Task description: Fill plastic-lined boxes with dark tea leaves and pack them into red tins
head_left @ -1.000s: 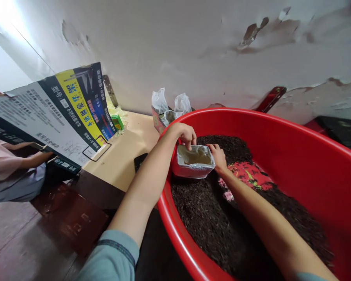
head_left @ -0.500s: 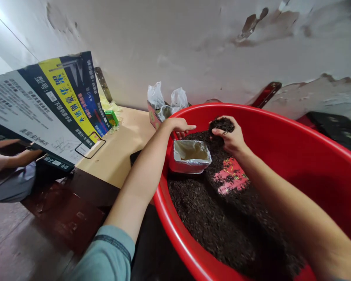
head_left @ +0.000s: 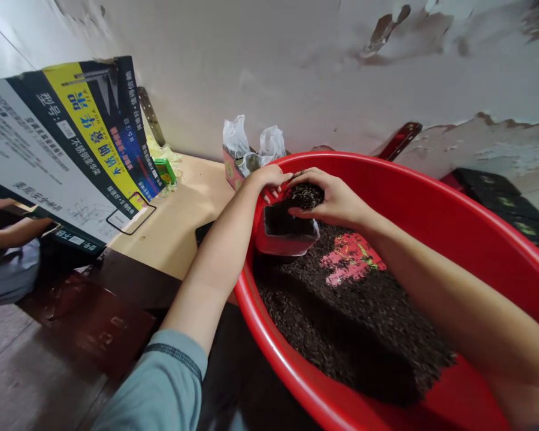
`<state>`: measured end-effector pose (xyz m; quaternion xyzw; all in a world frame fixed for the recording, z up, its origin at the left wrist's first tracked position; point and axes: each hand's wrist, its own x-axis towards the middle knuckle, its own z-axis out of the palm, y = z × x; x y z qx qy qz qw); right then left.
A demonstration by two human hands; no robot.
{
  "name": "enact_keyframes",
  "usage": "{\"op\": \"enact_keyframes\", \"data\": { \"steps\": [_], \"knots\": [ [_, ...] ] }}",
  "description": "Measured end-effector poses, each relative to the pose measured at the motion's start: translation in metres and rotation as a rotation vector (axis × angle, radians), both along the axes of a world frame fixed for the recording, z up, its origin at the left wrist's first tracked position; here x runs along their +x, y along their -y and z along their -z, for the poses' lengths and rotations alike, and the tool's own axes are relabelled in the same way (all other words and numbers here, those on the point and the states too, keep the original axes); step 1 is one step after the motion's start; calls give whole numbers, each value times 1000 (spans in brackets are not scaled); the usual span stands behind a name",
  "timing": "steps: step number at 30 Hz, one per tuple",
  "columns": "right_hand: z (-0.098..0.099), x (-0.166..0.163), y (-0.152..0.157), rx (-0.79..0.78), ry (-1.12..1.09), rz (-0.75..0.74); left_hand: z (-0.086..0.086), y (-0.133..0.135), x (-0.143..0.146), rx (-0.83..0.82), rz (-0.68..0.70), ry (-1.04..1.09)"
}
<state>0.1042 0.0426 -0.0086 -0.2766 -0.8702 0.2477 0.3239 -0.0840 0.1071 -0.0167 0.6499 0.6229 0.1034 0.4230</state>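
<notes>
In the head view, my right hand (head_left: 326, 197) cups a clump of dark loose tea leaves (head_left: 306, 194) over the mouth of a small foil-lined bag (head_left: 285, 244). My left hand (head_left: 270, 179) is at the bag's far side, its fingers loosely bent and apart above the rim, its thumb side by my right fingertips. The bag stands upright inside a large red basin (head_left: 269, 359), near its left wall. More tea leaves (head_left: 386, 317) cover much of the basin's floor, around a pink printed patch (head_left: 348, 257). My right hand hides part of the bag's opening.
Left of the basin is a wooden tabletop (head_left: 193, 197) with a small box holding white plastic bags (head_left: 236, 136) and a green packet (head_left: 165, 170). A large printed carton (head_left: 72, 149) stands at left, a person's arms (head_left: 15, 230) behind it. Dark boxes (head_left: 498, 197) sit at right.
My right hand has moved left with the tea leaves, from beside the bag to over its mouth. Dark leaves now show inside the bag. My left hand stays near its far side.
</notes>
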Motion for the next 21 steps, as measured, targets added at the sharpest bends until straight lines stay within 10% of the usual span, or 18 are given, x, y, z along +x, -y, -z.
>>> {"op": "enact_keyframes", "data": {
  "steps": [21],
  "knots": [
    [-5,-1,-4,-69,71,-171,-9,8,2,49,94,-106]
  ]
}}
